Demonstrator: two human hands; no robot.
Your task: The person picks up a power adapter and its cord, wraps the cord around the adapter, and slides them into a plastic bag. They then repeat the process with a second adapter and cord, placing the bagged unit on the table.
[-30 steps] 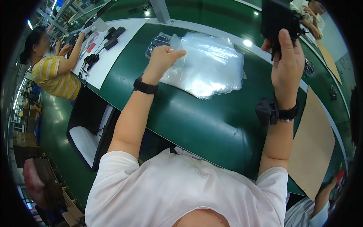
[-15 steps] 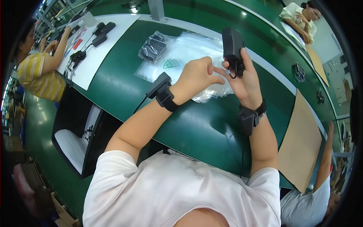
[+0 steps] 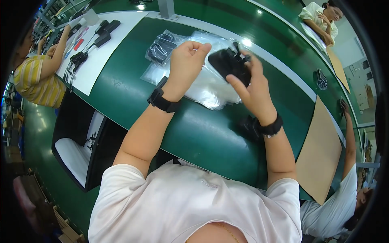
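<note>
My right hand (image 3: 257,87) grips a black power adapter (image 3: 231,65) with its cord bundled against it, held tilted above the table. Left of it, my left hand (image 3: 184,69) is raised with its fingers pinched together; whatever they may hold is too small to make out. Below both hands lies a pile of clear plastic bags (image 3: 210,91). A black adapter sealed in a clear bag (image 3: 162,49) rests at the pile's left end, beyond my left hand.
Brown cardboard (image 3: 320,152) lies on the green table (image 3: 198,137) at the right. White sheeting (image 3: 117,46) at the left carries several adapters (image 3: 103,38). A black-rimmed bin (image 3: 91,162) stands below the left edge. Co-workers sit left and far right; one arm (image 3: 349,141) reaches at right.
My right hand has tipped the adapter over leftward and lowered it. My left hand has moved left and up, away from the right. At right, a co-worker's hand has reached a small black item.
</note>
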